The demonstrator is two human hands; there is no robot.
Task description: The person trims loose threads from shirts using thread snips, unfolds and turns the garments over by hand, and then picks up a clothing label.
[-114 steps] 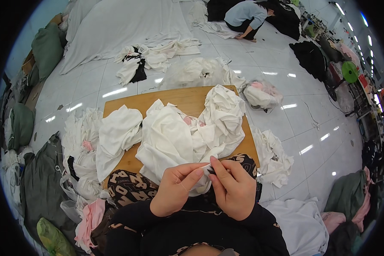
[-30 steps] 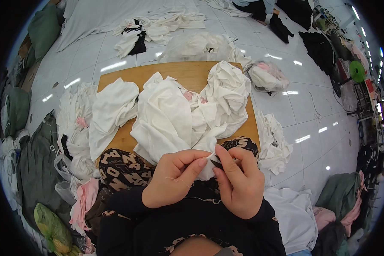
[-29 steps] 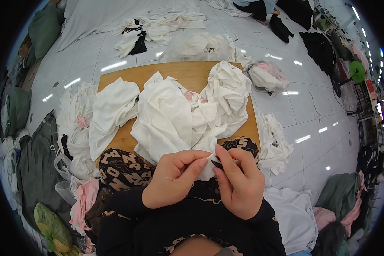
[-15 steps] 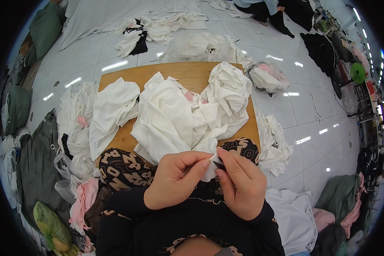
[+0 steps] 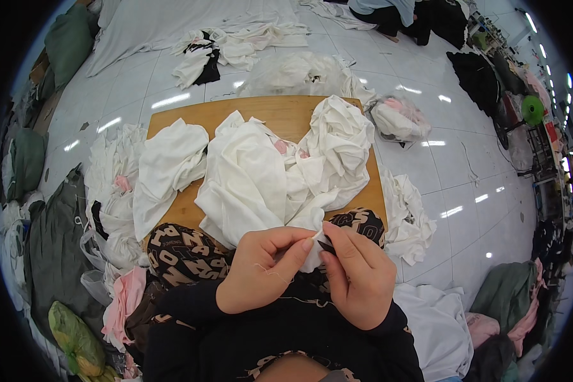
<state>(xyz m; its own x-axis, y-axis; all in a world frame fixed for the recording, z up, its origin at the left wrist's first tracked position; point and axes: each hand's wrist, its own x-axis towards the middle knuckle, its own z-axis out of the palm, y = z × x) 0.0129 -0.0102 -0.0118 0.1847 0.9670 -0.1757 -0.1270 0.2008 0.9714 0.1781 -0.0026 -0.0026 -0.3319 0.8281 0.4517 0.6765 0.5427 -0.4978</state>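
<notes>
A corner of the white garment (image 5: 261,184), heaped on the wooden board (image 5: 191,118), is pinched taut by the left hand (image 5: 264,270) so the right hand (image 5: 356,277), gripping a small dark tool (image 5: 326,247), can work it.

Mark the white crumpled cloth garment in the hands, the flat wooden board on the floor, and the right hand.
white crumpled cloth garment (image 5: 254,184), head view, broad fold left of centre
flat wooden board (image 5: 191,118), head view, bare far-left part
right hand (image 5: 356,277), head view, back of the hand
</notes>
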